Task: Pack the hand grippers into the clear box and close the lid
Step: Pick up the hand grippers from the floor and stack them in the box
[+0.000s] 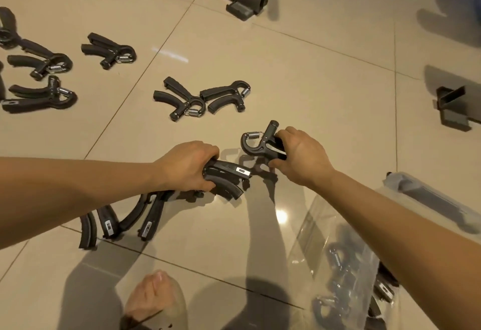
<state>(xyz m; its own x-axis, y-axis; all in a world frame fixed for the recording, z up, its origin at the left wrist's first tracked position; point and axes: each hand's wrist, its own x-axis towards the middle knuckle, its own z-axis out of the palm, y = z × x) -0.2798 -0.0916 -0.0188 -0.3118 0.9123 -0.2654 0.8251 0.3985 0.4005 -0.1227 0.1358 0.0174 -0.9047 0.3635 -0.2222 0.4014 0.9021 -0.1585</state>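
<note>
My left hand (pixel 188 164) grips a black hand gripper (pixel 229 180) by its handles, low over the tiled floor. My right hand (pixel 303 155) holds another black hand gripper (pixel 260 142) by its handles, its spring end pointing up and left. The clear box (pixel 325 228) stands at the lower right under my right forearm, with several grippers inside. Its lid with a dark handle (pixel 437 199) lies beyond the forearm. Two grippers (pixel 135 219) lie below my left forearm. A pair (pixel 200 98) lies in the middle of the floor, and several more (pixel 52 69) lie at the left.
Grey metal furniture feet stand on the floor at the top (pixel 247 4) and at the right (pixel 453 111). My foot in a sandal (pixel 153 298) is at the bottom centre. The floor is glossy beige tile (pixel 312 82).
</note>
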